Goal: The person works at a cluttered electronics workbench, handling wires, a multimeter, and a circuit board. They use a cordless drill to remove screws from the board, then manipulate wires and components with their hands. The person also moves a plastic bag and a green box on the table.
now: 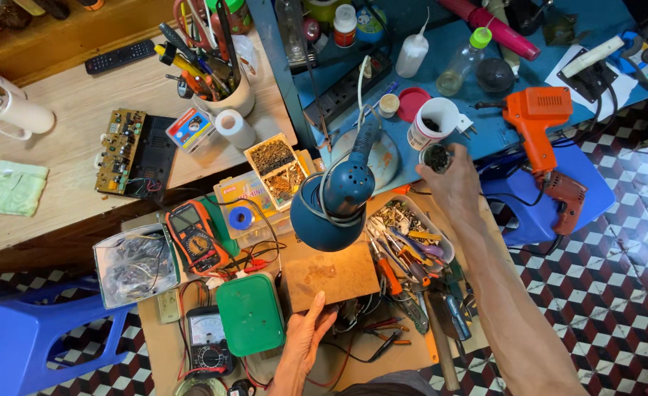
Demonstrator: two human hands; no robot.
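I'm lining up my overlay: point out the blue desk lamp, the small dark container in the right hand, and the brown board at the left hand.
Blue desk lamp [335, 202], head view: on its rounded shade.
Small dark container [436, 157], head view: on its open top.
Brown board [331, 273], head view: on its bare middle.

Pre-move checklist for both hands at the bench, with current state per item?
1. Right hand grips the small dark jar: ok, fingers wrap it.
2. Jar contents visible: cannot tell, too dark.
3. Jar clear of the white cup: not ok, close beside it.
4. Left hand steadies the brown board: ok, fingers on its near edge.
5. Blue lamp clear of the board: not ok, its shade overhangs the far edge.
6. Tools in the tray clear of the right forearm: cannot tell.
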